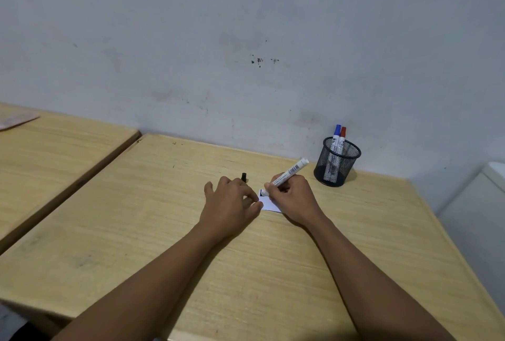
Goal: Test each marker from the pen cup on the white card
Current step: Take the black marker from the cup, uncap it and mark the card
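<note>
The marker (289, 172) looks light, stiff and smooth, best held low near its tip. The right hand (293, 196) has its grip closed round it, tip on the thin card (270, 205). The left hand (229, 201), grip loose, presses the card onto the tabletop (273, 272).

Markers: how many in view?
3: uncapped marker in the right hand, tip on the white card; blue marker and red marker in the pen cup. More may be hidden.

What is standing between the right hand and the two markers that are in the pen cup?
Nothing visible. Only bare table lies between the right hand, which grips the white marker, and the pen cup; the blue marker and red marker stick out of its open top.
</note>
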`<action>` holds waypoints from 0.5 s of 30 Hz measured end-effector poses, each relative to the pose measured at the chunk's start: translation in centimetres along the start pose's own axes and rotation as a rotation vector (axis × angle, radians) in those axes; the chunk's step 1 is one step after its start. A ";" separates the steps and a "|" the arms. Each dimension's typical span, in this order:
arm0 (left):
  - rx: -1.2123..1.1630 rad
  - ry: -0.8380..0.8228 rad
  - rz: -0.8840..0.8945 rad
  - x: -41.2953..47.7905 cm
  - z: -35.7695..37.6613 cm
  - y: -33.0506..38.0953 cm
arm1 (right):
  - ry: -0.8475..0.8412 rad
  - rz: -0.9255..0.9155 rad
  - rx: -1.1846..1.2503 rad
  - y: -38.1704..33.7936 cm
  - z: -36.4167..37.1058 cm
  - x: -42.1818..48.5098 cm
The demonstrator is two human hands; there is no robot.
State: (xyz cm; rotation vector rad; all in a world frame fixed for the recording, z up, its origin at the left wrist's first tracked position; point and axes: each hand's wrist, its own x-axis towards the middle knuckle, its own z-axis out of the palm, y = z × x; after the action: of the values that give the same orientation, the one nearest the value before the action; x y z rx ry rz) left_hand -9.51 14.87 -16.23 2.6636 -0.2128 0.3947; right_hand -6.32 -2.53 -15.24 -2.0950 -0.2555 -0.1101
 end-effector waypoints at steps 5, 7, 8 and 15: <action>-0.009 -0.008 -0.005 0.2 -0.1 -0.1 | 0.010 0.057 0.081 -0.7 -0.3 0.3; -0.013 -0.016 -0.015 0.2 -0.2 0.1 | 0.025 0.102 0.281 -1.5 -1.1 0.6; -0.013 -0.023 -0.018 0.2 -0.3 0.1 | 0.039 0.105 0.381 -2.0 -1.6 0.7; -0.222 0.128 -0.169 1.3 -0.9 0.4 | 0.144 0.014 0.512 -4.7 -3.8 1.8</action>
State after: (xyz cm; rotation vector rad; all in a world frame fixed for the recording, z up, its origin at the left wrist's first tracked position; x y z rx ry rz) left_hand -8.55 14.80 -14.87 2.4066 0.0079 0.4568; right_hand -5.58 -3.20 -8.99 -1.5719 -0.1610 -0.1673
